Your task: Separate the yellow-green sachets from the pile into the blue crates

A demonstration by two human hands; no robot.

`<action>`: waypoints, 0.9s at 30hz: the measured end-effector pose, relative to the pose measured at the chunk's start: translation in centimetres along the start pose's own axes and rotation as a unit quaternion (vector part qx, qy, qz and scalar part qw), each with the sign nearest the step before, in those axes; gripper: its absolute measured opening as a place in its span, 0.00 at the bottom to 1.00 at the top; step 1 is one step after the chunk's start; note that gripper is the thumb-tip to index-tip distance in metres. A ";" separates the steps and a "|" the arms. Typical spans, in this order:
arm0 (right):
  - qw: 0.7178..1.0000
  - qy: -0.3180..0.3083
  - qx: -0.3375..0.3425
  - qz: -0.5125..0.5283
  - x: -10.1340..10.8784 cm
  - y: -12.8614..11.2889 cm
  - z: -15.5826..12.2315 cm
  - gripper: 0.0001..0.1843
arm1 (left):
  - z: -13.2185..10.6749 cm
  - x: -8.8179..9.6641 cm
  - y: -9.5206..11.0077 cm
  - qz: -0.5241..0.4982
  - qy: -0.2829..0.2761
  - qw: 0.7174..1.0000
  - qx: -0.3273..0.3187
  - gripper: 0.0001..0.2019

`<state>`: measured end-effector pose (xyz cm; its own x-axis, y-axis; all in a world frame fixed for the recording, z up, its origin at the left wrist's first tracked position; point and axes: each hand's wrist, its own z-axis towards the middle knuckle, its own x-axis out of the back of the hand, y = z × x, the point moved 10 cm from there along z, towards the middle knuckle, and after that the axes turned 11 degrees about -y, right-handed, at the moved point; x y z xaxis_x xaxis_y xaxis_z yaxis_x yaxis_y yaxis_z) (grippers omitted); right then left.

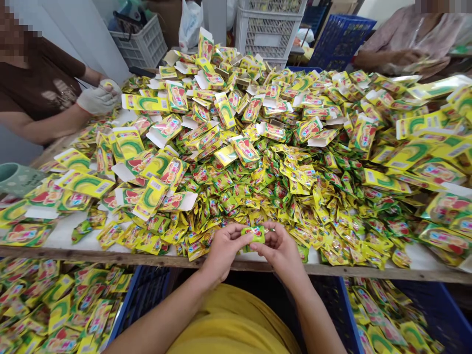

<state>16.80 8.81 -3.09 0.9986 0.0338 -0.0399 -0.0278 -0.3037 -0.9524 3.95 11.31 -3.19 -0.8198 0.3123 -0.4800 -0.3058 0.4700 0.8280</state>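
Observation:
My left hand (222, 250) and my right hand (280, 250) meet at the near edge of the table, both closed on one small green and yellow sachet (255, 233) held between the fingertips. Just beyond them lies a deep heap of the same small sachets (295, 196). Farther back and to both sides lie several flat yellow-green cartons (155, 194) with open white flaps.
The wooden table edge (110, 255) runs across the front. Blue crates of packets stand below at the left (55, 309) and right (391, 319). A gloved person (96, 100) works at the far left, another person (409, 44) at the far right. White crates (269, 24) stand behind.

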 end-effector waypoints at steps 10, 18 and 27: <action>0.990 0.089 0.032 0.102 1.4 -0.5 -0.8 0.20 | -0.3 1.0 -1.3 -0.114 0.045 0.992 0.036 0.19; 0.972 0.156 0.038 0.173 0.6 0.7 -1.4 0.23 | -0.6 2.1 -1.1 -0.086 0.160 0.982 -0.048 0.15; 0.984 0.096 0.018 0.147 -2.0 2.0 -1.0 0.19 | -0.5 -0.1 -0.6 -0.129 0.076 0.988 -0.048 0.18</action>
<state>14.83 7.19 -4.66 0.9374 -0.2315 -0.2602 -0.3142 -0.2396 -0.9186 3.97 10.55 -3.46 -0.7695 0.0616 -0.6356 -0.5524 0.4353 0.7109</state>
